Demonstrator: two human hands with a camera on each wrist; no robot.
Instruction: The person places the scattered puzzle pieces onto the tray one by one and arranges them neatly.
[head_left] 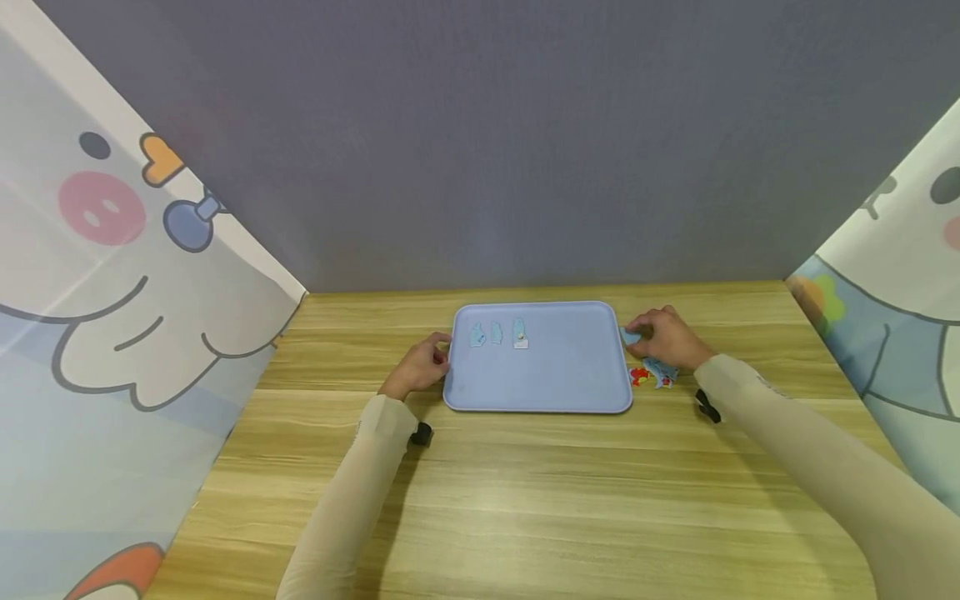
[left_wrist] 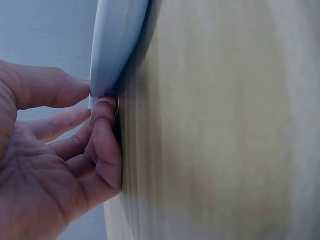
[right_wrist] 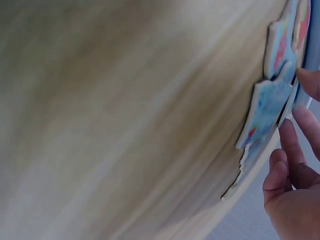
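blue piece: (head_left: pixel 628 337) in the right hand, just beside the tray's right rim, partly hidden by fingers
right hand: (head_left: pixel 670 337) thumb and fingers pinching the blue piece
loose pile: (head_left: pixel 662 372) blue flat pieces just below the right hand, some overlapping; a red piece (head_left: pixel 639 376) close to the tray edge
in the way: tray rim stands between blue piece and tray floor; right hand and wrist cover part of the view towards the pile
tray: (head_left: pixel 555 367) pale blue, flat on the wooden table (head_left: pixel 525 500)
on tray: three pale blue pieces in a row, upper left – left one (head_left: pixel 477 335), middle one (head_left: pixel 497 333), right one (head_left: pixel 520 332) with a white lower end
left hand: (head_left: pixel 422 365) thumb and curled fingers clamped on the tray's left rim
surroundings: grey panel (head_left: pixel 540 150) behind table, cartoon-printed sheets (head_left: pixel 97 317) both sides
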